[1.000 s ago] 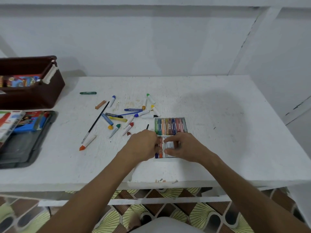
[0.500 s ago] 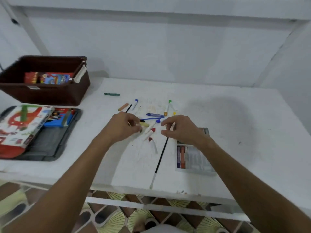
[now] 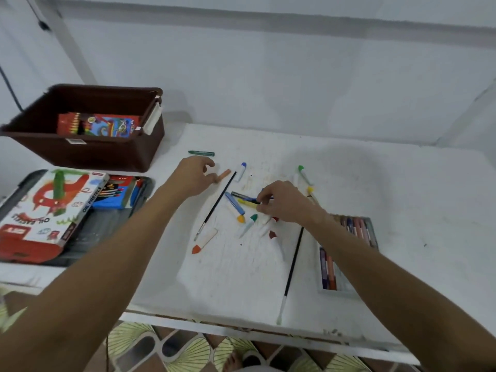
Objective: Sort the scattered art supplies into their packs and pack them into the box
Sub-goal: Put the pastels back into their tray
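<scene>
Table: the big white table [image 3: 349,200] holds everything, and I tell each place from it.
Box: the dark brown plastic box [image 3: 88,154] sits at the table's far left corner, with a bright picture pack [image 3: 107,126] inside.
Tray: a flat grey tray [image 3: 88,232] lies at the table's left edge, in front of the box.
Pastel pack: the red and white cardboard oil pastel pack [image 3: 45,213] lies on the tray, next to a blue pack [image 3: 115,196].
Pastel holder: the clear plastic holder of pastels [image 3: 346,251] lies on the table's right side, partly hidden under my right arm.
Brushes: two long thin black brushes [image 3: 216,205] lie slanted in the middle of the table.
Loose bits: white crayons with coloured tips [image 3: 204,241] and small pastels are scattered in the middle of the table; a green stick [image 3: 201,153] lies farther back.
Left hand: my left hand [image 3: 193,178] has curled fingers, and its tips touch a short orange pastel [image 3: 224,175]. I cannot tell if I am holding it.
Right hand: my right hand [image 3: 284,202] pinches a dark blue pen [image 3: 248,198] in the middle of the pile.
</scene>
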Demonstrator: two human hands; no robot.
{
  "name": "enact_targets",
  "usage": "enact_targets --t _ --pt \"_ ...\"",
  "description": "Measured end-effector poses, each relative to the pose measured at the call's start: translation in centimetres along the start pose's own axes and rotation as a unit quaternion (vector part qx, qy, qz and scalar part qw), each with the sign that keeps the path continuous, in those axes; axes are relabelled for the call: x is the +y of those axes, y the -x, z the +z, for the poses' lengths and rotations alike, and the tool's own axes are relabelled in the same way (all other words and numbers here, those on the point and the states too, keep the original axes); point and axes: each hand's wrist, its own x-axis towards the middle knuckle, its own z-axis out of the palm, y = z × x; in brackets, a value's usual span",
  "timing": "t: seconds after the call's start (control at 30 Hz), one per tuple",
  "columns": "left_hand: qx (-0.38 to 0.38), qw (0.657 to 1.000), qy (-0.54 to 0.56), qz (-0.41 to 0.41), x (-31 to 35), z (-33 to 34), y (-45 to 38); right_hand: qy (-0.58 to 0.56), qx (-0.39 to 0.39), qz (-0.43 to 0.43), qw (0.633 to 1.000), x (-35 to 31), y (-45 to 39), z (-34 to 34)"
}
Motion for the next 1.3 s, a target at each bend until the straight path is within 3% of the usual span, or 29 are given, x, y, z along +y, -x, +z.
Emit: enact_targets --t 0.37,0.6,0.9,1.1,1.3 --pt "-0.006 1.0 0.024 -0.018 0.5 2.8 -1.3 0.039 -0.015 0.014 0.999 -1.0 -0.1 0.4" --pt "0.061 0.996 0.069 -0.014 3.4 1.4 2.9 -0.052 0.01 0.025 0.998 -0.5 3.5 -1.6" --pt "-0.027 0.978 0.198 0.055 14.0 4.8 11.4 -0.111 0.066 0.094 0.987 4.9 13.5 -5.2" --pt "-0.087 0.976 0.189 0.065 18.1 8.5 15.6 -0.118 0.043 0.136 0.983 8.1 18.5 -4.6" --pt "-0.084 0.979 0.175 0.057 20.3 10.4 17.6 -0.12 0.071 0.142 0.98 8.9 19.9 -3.2"
